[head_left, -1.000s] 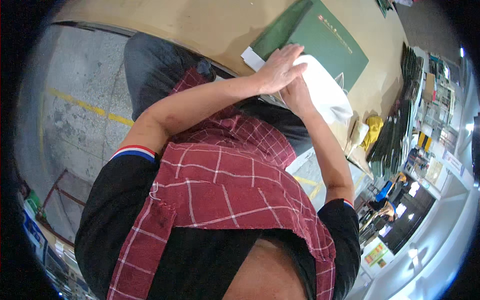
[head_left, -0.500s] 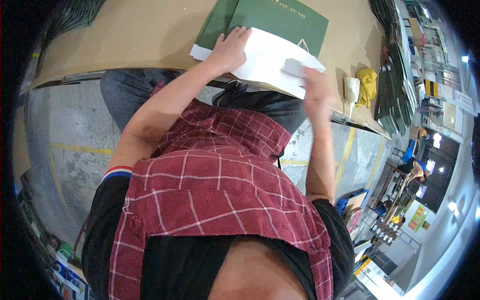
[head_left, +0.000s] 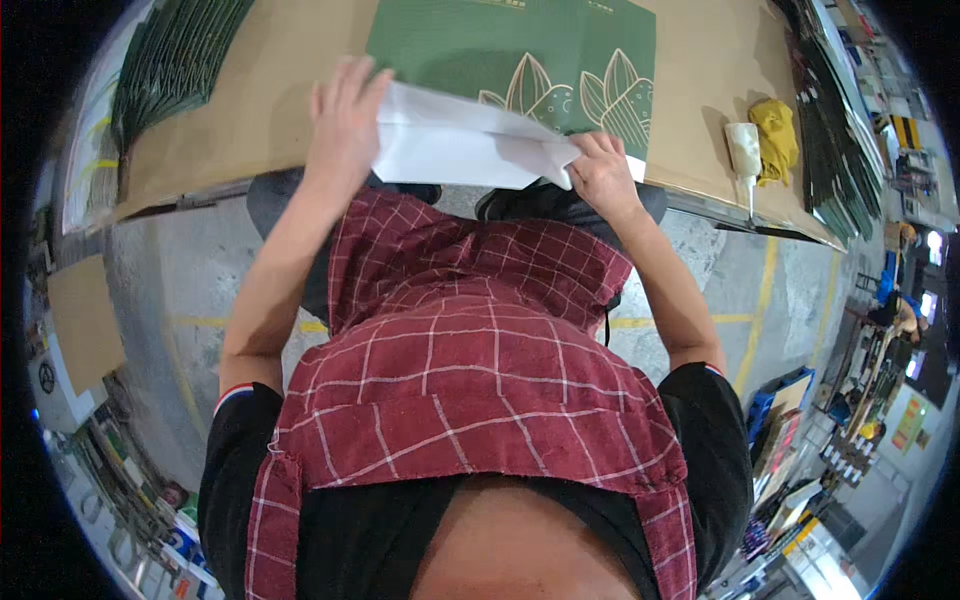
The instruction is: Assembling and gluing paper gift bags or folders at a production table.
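A green paper bag (head_left: 450,50) with pale leaf outlines lies flat on the table in front of me. Its white bottom end (head_left: 450,150) is partly folded open and hangs over the near table edge. My right hand (head_left: 605,178) is closed on the right corner of this white end, fingers bent over it. At the opposite end, my left hand (head_left: 348,125) has its fingers stretched out and slightly blurred. Its index-finger side is against the left edge of the white paper, and the thumb is hard to see.
On the table's right lie a white bottle (head_left: 743,150) with a narrow nozzle and a crumpled yellow cloth (head_left: 775,140). Stacked dark green folded bags (head_left: 835,150) stand at the far right, with another stack (head_left: 180,70) at the left. The brown tabletop (head_left: 270,100) ends just before my knees.
The bag's leaf-printed part now shows instead of its corded handle, and its white end has opened up. My left hand has moved to the left edge; my right hand now grips the right corner.
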Tool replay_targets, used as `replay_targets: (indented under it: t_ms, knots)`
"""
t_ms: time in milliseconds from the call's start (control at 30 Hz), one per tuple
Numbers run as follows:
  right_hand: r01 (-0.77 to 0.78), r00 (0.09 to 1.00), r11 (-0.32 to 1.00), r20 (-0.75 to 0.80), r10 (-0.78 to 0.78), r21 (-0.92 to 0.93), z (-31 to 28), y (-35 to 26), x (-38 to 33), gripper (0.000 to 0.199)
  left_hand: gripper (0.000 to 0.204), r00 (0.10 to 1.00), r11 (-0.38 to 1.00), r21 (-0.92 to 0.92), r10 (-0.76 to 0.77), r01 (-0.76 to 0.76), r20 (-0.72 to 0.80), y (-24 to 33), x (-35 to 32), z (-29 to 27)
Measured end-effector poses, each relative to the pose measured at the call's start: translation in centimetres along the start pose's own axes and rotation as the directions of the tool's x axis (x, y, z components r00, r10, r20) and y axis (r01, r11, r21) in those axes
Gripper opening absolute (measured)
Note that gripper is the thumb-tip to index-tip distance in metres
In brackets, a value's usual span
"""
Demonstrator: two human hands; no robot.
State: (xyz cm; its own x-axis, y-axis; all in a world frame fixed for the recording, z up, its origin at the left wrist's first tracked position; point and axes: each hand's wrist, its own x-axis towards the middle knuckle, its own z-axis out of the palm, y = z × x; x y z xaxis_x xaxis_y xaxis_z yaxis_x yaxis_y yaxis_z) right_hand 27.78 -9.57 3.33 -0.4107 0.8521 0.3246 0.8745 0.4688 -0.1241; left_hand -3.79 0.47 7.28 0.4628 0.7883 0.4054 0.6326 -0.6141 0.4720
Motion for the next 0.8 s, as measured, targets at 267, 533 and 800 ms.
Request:
replay_targets:
  t_ms: [267,533,800]
  knots:
    - [-0.196,0.978,0.943,0.13,0.166,0.27,0.1,0.0,-0.5,0.021,0.02,0.717,0.714,-0.362,0.68,-0.599,0.153,8.1,3.8,8.9]
    - [-0.585,0.777,0.731,-0.016,0.63,0.351,1.0,-0.5,2.7,0.022,0.023,0.696,0.857,-0.369,0.51,-0.361,0.505,7.0,6.8,11.4]
    - [-0.157,0.639,0.168,-0.029,0.768,0.973,1.2,0.4,2.2,0.042,0.02,0.674,0.931,-0.343,0.334,-0.126,0.659,10.3,7.7,10.9]
